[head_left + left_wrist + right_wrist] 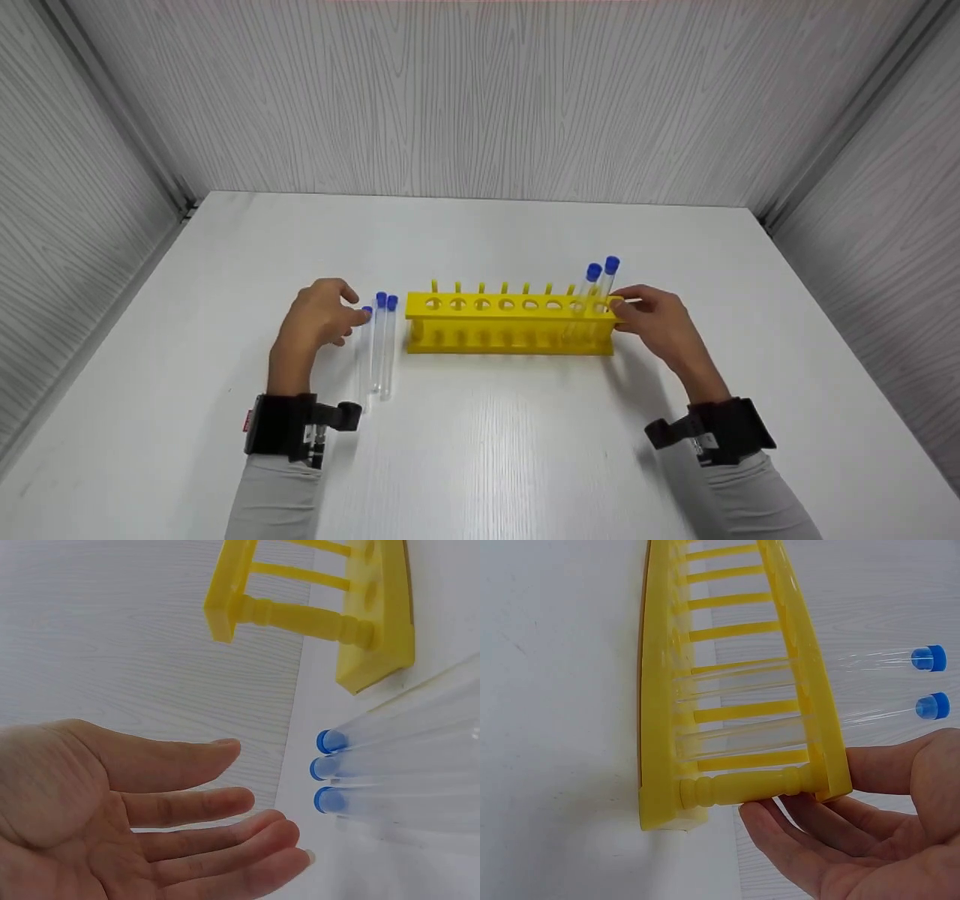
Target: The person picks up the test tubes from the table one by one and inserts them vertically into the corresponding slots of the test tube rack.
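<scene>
A yellow test tube rack (pixel 510 347) stands on the white table. Two clear test tubes with blue caps (pixel 612 263) sit upright in its rightmost holes. My right hand (pixel 654 319) grips the rack's right end, thumb on the top bar and fingers curled beneath it, as the right wrist view (pixel 885 832) shows. To the left of the rack, three capped test tubes (pixel 388 352) lie side by side on the table. My left hand (pixel 319 319) hovers by their blue caps (pixel 324 769), fingers extended and apart, holding nothing.
Along the rack's back edge runs a row of yellow pegs (pixel 481 287). Grey wood-grain panels (pixel 480 97) close off the table (pixel 480 450) at the back and both sides. A black camera strap sits on each wrist.
</scene>
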{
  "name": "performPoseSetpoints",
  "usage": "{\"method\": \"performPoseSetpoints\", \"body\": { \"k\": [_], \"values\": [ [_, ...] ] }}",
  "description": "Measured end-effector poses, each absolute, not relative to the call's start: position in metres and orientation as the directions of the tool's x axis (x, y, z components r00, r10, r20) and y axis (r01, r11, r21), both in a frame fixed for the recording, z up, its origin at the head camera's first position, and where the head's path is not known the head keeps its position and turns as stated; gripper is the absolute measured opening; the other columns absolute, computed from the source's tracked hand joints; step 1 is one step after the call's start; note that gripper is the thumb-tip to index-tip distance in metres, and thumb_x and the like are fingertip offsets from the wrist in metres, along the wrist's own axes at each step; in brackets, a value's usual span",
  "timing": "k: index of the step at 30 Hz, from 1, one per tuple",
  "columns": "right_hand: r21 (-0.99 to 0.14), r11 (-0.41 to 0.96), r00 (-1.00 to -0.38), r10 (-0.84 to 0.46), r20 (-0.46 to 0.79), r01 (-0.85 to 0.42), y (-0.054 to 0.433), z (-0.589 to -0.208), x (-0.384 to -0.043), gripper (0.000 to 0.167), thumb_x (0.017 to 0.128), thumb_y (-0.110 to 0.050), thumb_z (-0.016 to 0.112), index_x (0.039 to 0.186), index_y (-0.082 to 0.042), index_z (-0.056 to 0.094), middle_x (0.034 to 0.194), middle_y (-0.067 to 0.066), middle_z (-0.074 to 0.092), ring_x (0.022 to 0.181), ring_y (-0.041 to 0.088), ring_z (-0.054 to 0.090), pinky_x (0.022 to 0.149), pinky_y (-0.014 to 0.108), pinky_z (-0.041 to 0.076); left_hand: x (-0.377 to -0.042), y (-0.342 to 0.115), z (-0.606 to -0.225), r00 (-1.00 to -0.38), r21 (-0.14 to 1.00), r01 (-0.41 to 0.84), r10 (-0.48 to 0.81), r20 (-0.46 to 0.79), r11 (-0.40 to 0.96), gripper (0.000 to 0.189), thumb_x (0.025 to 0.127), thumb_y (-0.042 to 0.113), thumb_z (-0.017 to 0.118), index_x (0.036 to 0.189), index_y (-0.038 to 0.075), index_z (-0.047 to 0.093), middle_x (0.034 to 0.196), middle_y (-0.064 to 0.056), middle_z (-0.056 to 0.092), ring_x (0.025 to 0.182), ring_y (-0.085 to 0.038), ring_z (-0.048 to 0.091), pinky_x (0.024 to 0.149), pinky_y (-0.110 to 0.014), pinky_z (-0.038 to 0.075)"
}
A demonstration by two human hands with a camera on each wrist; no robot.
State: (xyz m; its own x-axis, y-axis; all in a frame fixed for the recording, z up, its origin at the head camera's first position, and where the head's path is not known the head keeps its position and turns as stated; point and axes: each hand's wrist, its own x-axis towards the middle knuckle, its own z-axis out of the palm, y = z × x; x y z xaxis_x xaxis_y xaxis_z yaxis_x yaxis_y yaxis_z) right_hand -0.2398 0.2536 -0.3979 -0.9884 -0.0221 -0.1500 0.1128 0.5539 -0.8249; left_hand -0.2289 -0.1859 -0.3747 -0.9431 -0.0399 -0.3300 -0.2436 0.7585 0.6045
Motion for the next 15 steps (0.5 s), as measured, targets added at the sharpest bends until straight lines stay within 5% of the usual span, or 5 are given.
{"method": "performPoseSetpoints", "body": {
  "k": [15],
  "values": [
    [-0.831,0.549,-0.991,-0.032,-0.127,0.089,0.254,-0.399,-0.241,0.042,0.105,-0.027,0.055,0.138,-0.001,0.058,0.134,0.023,0.061,0.118,0.033,0.066,0.100,0.044,0.055,-0.234,-0.180,-0.386,-0.868,0.551,-0.384,-0.087,-0.488,0.741,0.056,0.096,0.008,0.063,0.144,-0.011,0.040,0.117,-0.032,0.064,0.086,-0.036,0.074,0.066,-0.037,0.062]
  ]
}}
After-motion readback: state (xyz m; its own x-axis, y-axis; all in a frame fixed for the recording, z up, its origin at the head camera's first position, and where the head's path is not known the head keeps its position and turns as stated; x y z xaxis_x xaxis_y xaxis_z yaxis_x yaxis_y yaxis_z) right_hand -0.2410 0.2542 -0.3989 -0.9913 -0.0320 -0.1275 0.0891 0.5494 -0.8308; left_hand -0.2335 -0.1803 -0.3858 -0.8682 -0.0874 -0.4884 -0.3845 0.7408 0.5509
